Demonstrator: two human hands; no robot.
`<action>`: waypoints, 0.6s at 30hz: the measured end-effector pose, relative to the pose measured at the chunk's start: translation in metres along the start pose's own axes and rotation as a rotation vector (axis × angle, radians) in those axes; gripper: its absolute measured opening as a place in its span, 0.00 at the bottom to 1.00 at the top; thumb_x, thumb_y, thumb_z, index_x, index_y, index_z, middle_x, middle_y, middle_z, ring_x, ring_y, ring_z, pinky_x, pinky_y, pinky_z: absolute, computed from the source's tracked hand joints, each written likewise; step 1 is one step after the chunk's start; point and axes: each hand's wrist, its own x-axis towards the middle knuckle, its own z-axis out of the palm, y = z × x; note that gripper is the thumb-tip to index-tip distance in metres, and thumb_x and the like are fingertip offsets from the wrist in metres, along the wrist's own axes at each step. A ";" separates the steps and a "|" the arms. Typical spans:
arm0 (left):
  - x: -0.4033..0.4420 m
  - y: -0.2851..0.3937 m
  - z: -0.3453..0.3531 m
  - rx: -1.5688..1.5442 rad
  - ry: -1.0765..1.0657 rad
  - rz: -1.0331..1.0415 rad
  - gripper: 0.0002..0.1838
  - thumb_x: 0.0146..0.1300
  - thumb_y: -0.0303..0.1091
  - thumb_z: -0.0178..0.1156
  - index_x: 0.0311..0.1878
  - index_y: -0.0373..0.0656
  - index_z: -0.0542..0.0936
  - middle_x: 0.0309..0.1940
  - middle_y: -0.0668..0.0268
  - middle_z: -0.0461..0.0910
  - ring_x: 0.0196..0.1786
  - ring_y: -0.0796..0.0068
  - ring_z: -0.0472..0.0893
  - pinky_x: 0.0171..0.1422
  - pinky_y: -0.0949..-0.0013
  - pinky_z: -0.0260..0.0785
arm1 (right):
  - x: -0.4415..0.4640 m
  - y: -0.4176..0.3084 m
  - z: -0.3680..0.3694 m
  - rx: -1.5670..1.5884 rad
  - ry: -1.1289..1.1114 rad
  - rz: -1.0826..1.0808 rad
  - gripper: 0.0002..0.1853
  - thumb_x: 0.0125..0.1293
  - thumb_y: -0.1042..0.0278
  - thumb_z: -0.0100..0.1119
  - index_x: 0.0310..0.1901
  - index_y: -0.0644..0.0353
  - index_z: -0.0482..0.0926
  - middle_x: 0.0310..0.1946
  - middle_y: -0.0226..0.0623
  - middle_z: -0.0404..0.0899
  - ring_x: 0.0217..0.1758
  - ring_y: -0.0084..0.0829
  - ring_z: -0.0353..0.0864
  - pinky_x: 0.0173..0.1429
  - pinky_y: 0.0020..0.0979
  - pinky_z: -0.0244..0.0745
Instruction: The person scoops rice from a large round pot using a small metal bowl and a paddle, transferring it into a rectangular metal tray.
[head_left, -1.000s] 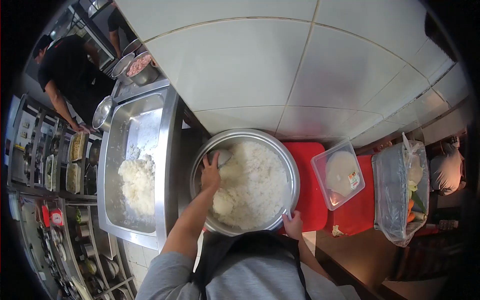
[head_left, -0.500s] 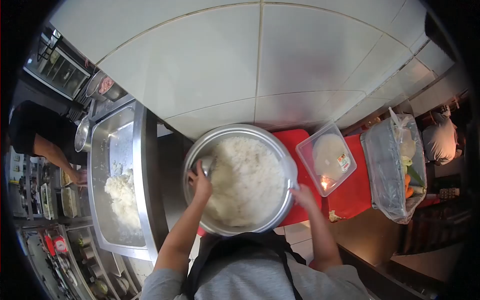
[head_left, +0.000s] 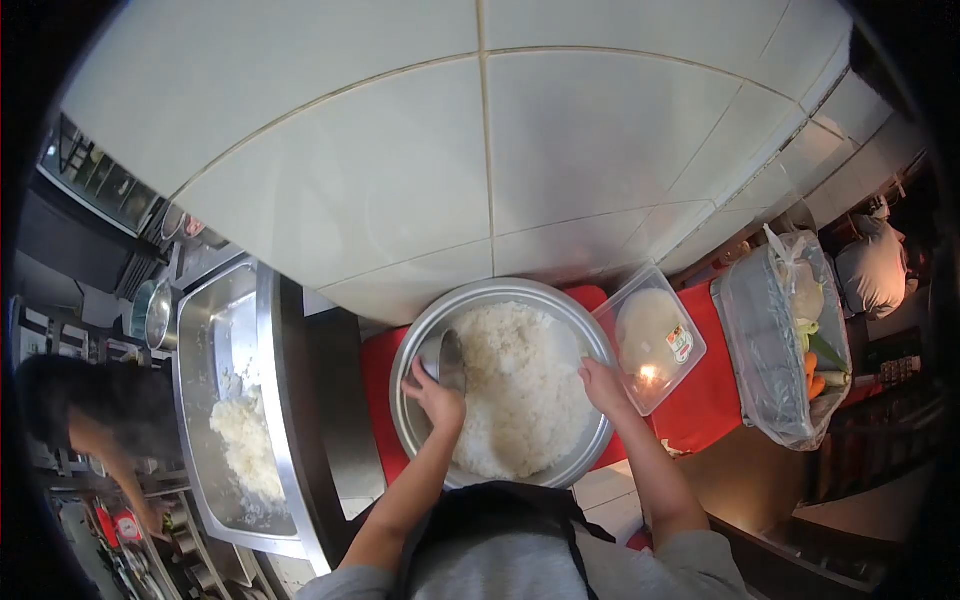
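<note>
A wide metal pot [head_left: 409, 428] full of cooked white rice [head_left: 530, 400] sits before me. At the pot's left inner side, my left hand [head_left: 438, 398] is closed on a small metal bowl [head_left: 453, 362]. The bowl is tipped on its side against the rice, and its inside is mostly turned from view. My right hand [head_left: 602, 387] is closed over the pot's right rim, fingertips on the inner side. Thumb and fingers there partly hide the rim.
Left stands a deep steel pan [head_left: 283, 400] with a heap of rice [head_left: 245, 445]. Right, on a red surface [head_left: 715, 400], are a lidded clear container [head_left: 650, 340] and a plastic-lined crate [head_left: 750, 345] of vegetables. A tiled wall [head_left: 590, 130] rises behind. A co-worker's arm [head_left: 115, 465] reaches at far left.
The pot has shifted slightly right, and the bowl is now tipped more on its side. My right hand sits higher on the rim. The co-worker at left has moved nearer the front.
</note>
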 end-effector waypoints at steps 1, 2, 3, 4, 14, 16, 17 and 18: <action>-0.007 0.015 -0.011 0.008 -0.046 -0.064 0.43 0.44 0.14 0.54 0.65 0.54 0.52 0.62 0.40 0.40 0.60 0.35 0.57 0.63 0.55 0.54 | 0.014 -0.008 -0.010 -0.081 -0.028 0.020 0.09 0.61 0.69 0.44 0.38 0.62 0.73 0.33 0.55 0.76 0.41 0.53 0.76 0.43 0.48 0.69; -0.008 0.013 -0.008 0.045 -0.053 -0.082 0.44 0.43 0.14 0.54 0.65 0.55 0.52 0.62 0.41 0.40 0.60 0.34 0.57 0.63 0.55 0.54 | 0.028 -0.014 -0.014 -0.161 -0.058 0.039 0.10 0.61 0.69 0.43 0.37 0.62 0.74 0.33 0.55 0.76 0.41 0.52 0.77 0.43 0.48 0.70; -0.010 0.008 -0.007 0.083 -0.059 -0.101 0.44 0.43 0.13 0.54 0.65 0.55 0.52 0.63 0.41 0.40 0.59 0.34 0.58 0.62 0.54 0.55 | 0.038 -0.020 -0.011 -0.219 -0.084 0.041 0.10 0.60 0.70 0.43 0.38 0.62 0.74 0.32 0.55 0.76 0.40 0.52 0.77 0.43 0.48 0.70; -0.010 0.007 -0.005 0.118 -0.062 -0.118 0.45 0.43 0.13 0.54 0.65 0.56 0.52 0.63 0.42 0.40 0.58 0.34 0.59 0.62 0.54 0.56 | 0.050 -0.027 -0.007 -0.280 -0.106 0.039 0.11 0.60 0.70 0.42 0.38 0.62 0.74 0.32 0.55 0.76 0.40 0.52 0.77 0.43 0.48 0.70; 0.018 -0.001 0.013 0.063 -0.199 -0.299 0.44 0.44 0.13 0.47 0.66 0.52 0.46 0.56 0.42 0.47 0.53 0.33 0.64 0.59 0.52 0.58 | 0.144 -0.002 0.071 -0.190 -0.431 -0.290 0.11 0.59 0.66 0.46 0.29 0.63 0.76 0.32 0.54 0.76 0.40 0.53 0.75 0.45 0.48 0.68; 0.019 -0.003 0.015 0.048 -0.208 -0.283 0.44 0.43 0.13 0.46 0.66 0.50 0.45 0.55 0.40 0.47 0.54 0.34 0.63 0.61 0.54 0.57 | 0.144 -0.008 0.068 -0.129 -0.470 -0.299 0.12 0.60 0.65 0.47 0.29 0.64 0.75 0.32 0.54 0.76 0.40 0.54 0.74 0.45 0.47 0.68; 0.019 -0.005 0.016 0.041 -0.211 -0.274 0.44 0.43 0.13 0.46 0.66 0.49 0.45 0.55 0.39 0.47 0.55 0.34 0.62 0.62 0.55 0.56 | 0.143 -0.011 0.066 -0.099 -0.487 -0.302 0.12 0.60 0.64 0.47 0.29 0.65 0.75 0.32 0.53 0.76 0.41 0.55 0.74 0.45 0.47 0.68; 0.021 -0.006 0.016 0.032 -0.213 -0.264 0.44 0.43 0.13 0.45 0.66 0.48 0.44 0.56 0.38 0.46 0.56 0.35 0.61 0.63 0.57 0.55 | 0.140 -0.015 0.065 -0.065 -0.500 -0.296 0.12 0.60 0.64 0.47 0.29 0.65 0.75 0.32 0.54 0.76 0.41 0.55 0.74 0.45 0.47 0.68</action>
